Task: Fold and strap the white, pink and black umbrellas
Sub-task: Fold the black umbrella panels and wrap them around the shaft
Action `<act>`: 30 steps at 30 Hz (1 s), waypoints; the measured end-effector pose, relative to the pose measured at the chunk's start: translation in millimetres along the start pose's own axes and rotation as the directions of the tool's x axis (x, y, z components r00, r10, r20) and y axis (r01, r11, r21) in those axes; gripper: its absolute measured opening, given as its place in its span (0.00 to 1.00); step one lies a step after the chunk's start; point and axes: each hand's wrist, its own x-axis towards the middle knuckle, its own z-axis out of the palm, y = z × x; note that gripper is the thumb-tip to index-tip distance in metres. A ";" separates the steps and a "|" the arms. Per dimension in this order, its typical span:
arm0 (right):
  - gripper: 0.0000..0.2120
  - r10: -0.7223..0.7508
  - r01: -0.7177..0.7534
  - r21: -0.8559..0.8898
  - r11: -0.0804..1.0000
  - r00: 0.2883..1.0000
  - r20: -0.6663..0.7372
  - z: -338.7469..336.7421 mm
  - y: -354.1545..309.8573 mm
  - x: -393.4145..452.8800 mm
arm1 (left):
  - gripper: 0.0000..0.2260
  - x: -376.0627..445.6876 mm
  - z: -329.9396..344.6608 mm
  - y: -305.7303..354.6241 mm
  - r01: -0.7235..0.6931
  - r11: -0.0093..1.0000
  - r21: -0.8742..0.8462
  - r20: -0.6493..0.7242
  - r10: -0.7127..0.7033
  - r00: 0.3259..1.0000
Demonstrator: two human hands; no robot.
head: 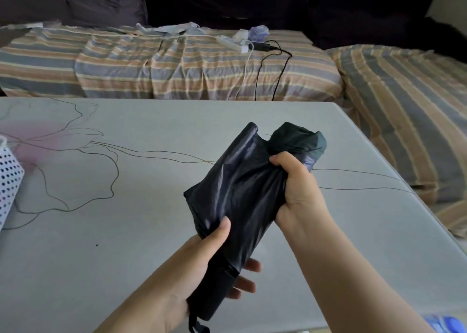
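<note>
A collapsed black umbrella (pixel 242 188) is held above the grey table (pixel 126 244), tilted with its tip end up and to the right. My left hand (pixel 214 259) grips its lower part near the handle, thumb on the fabric and fingers wrapped behind. Higher up, my right hand (pixel 295 188) clutches the bunched canopy below the top. The fabric hangs loose and creased between the hands. A wrist loop dangles at the bottom edge of the view. A white umbrella with dots (pixel 8 178) peeks in at the left edge. No pink umbrella is in view.
The table carries a line drawing of a flower with a pink tint at the left. Behind it stands a striped sofa (pixel 177 65) with a white power strip (pixel 233 43) and trailing cables. A blue object (pixel 444 324) shows at the bottom right corner.
</note>
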 end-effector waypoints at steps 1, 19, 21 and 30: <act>0.06 -0.002 0.002 0.006 1.000 0.999 0.036 -1.3 0.1 0.0 | 0.27 -0.4 2.0 0.4 0.016 1.000 -0.017 -0.001 -0.016 1.000; 0.08 -0.060 0.066 -0.086 0.994 0.996 0.071 9.9 -6.4 -13.9 | 0.15 7.1 14.5 2.3 -0.162 0.974 0.156 -0.327 0.206 0.922; 0.11 -0.078 0.084 -0.089 0.992 0.994 0.073 9.9 -5.8 -15.0 | 0.17 9.3 12.0 6.4 -0.041 0.999 0.018 -0.220 0.044 0.974; 0.11 -0.106 0.114 -0.028 0.993 0.975 0.194 14.2 -3.6 -22.1 | 0.21 8.2 9.8 10.8 -0.106 0.967 -0.230 -0.289 0.036 0.957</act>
